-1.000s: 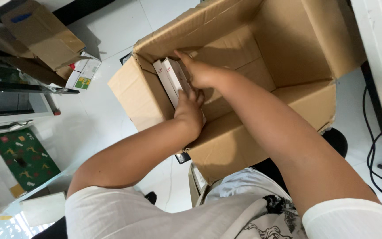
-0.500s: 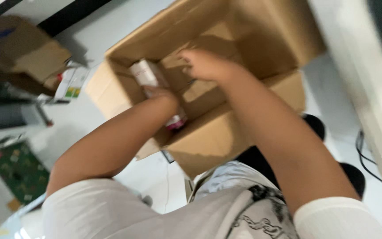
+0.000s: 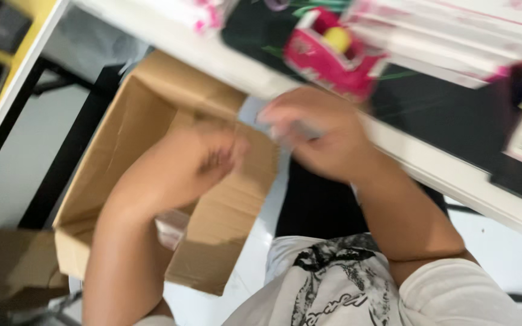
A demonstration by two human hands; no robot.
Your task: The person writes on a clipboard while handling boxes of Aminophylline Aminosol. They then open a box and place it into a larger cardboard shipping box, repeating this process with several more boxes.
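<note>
Left hand [image 3: 197, 160] hovers over open cardboard box [image 3: 116, 151], grip state unclear from blur. Right hand [image 3: 315, 139] clamps a pale flat item [image 3: 300, 128] near the tabletop [image 3: 430, 163] edge.

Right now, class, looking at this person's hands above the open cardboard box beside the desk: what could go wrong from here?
1. The right hand grips a small pale item; the blur hides how firmly, so it might slip.
2. The pink box sits near the white desk edge; a rising hand could knock it off.
3. The left hand could snag the cardboard box.
</note>
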